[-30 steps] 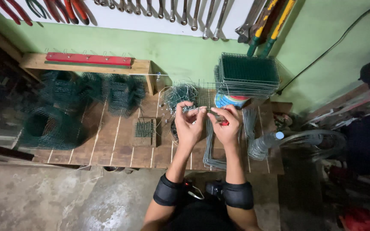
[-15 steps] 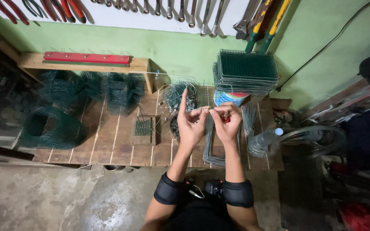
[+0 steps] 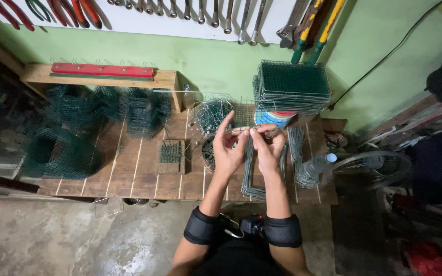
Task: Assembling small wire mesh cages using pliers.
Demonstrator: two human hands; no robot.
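Observation:
My left hand (image 3: 228, 149) and my right hand (image 3: 267, 147) are raised together over the wooden bench (image 3: 139, 179). Between their fingertips they pinch a short thin piece of wire (image 3: 245, 131), held roughly level. The left index finger points up and away. Under the hands lies a flat pile of bent wire pieces (image 3: 254, 171), and a small round tin (image 3: 208, 152) sits just left of my left wrist.
A stack of green wire mesh panels (image 3: 292, 86) stands at the back right. Green mesh rolls (image 3: 60, 153) fill the left. A tangle of wire (image 3: 212, 112), a small mesh block (image 3: 170, 152) and a plastic bottle (image 3: 314, 167) lie nearby. Tools hang on the wall (image 3: 190, 10).
Both hands have stayed over the bench and shifted slightly left. The left index finger has lifted upright while the fingertips keep working the wire.

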